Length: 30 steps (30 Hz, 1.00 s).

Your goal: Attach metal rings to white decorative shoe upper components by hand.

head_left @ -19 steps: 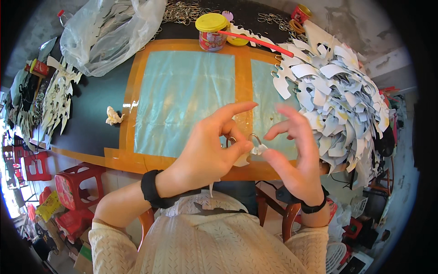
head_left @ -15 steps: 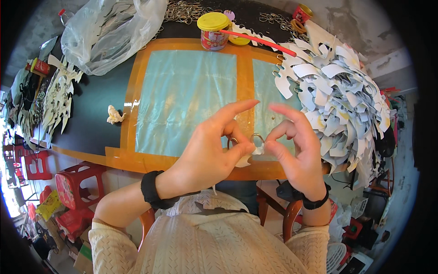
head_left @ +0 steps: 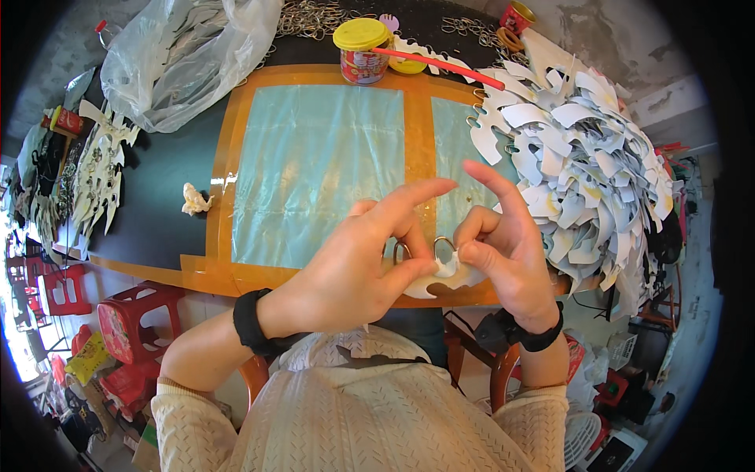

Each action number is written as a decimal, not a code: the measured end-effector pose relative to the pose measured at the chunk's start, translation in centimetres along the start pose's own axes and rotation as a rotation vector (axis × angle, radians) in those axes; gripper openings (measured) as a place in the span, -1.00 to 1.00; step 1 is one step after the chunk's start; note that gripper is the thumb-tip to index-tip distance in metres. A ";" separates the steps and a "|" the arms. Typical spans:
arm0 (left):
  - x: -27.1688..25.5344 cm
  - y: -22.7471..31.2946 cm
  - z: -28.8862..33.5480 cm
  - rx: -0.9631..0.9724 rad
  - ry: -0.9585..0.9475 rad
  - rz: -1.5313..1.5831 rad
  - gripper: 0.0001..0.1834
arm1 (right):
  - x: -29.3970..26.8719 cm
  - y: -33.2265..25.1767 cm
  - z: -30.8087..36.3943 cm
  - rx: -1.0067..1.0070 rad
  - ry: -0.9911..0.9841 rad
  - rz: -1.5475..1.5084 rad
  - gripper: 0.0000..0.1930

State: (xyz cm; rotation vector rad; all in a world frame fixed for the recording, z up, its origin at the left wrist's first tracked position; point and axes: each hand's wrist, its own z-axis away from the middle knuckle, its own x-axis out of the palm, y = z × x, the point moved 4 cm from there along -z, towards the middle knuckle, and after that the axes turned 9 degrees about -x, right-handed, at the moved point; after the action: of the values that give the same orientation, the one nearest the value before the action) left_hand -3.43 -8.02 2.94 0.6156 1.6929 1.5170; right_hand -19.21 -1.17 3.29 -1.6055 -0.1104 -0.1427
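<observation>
Over the table's near edge I hold a curved white cut-out piece (head_left: 465, 275), seemingly of leather or plastic, its edge notched. My left hand (head_left: 370, 259) pinches its left part between thumb and fingers; a metal ring (head_left: 401, 250) shows beside those fingertips. With thumb and bent fingers, my right hand (head_left: 507, 256) grips the piece's right part, its index finger raised. A second metal ring (head_left: 443, 247) stands up from the piece's upper edge between my hands, close to the right thumb. How the rings join the piece is partly hidden by my fingers.
A large heap of white cut-out pieces (head_left: 586, 169) covers the right side. A yellow-lidded tub (head_left: 362, 55) with a red stick (head_left: 448, 64) stands at the back. Metal rings (head_left: 308, 21) lie behind it. A clear plastic bag (head_left: 189, 63) and a crumpled lump (head_left: 195, 200) are at left.
My right hand has turned and shifted slightly, so more of the white piece and its standing ring show. The right index finger now points higher. Both hands keep their pinch.
</observation>
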 end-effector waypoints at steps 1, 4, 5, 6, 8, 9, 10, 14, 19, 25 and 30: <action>0.0 0.0 0.0 0.000 -0.002 0.000 -0.23 | 0.0 0.0 0.0 -0.012 -0.004 0.002 -0.30; 0.2 0.0 0.1 -0.057 -0.051 0.116 -0.24 | -0.2 0.4 0.0 0.026 -0.020 -0.085 -0.33; 0.2 -0.2 0.1 -0.070 -0.066 0.080 -0.25 | -0.3 0.5 0.0 0.026 -0.019 -0.085 -0.33; 0.2 -0.3 0.0 -0.084 -0.080 0.044 -0.27 | -0.3 0.6 0.0 0.060 -0.044 -0.038 -0.34; 0.1 -0.3 0.0 -0.104 -0.091 0.033 -0.27 | -0.3 0.7 0.0 0.093 -0.068 0.007 -0.35; 0.1 -0.2 -0.1 -0.123 -0.102 0.023 -0.27 | -0.3 0.6 -0.1 0.101 -0.086 0.017 -0.38; 0.0 0.0 -0.1 -0.124 -0.102 0.021 -0.27 | -0.2 0.5 -0.1 0.110 -0.104 0.026 -0.41; -0.6 0.4 0.0 -0.182 -0.068 0.063 -0.31 | -1.1 1.4 -0.5 0.114 -0.110 -0.063 -0.43; -1.4 -0.8 0.6 -0.256 0.138 0.386 -0.41 | -0.9 2.9 0.5 -0.030 -0.035 -0.211 -0.30; -0.7 -2.0 1.7 -0.383 0.378 1.032 -0.54 | 4.1 2.6 1.0 0.059 -0.038 -0.148 -0.26; -0.9 -1.2 3.3 -0.369 0.372 1.142 -0.53 | 3.1 0.5 0.1 0.080 0.007 -0.140 -0.33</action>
State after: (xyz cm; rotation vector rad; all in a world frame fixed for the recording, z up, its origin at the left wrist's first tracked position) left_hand -0.12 -6.94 1.97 1.2612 1.2344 2.7948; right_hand -16.09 -1.18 3.25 -1.5171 -0.2214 -0.2493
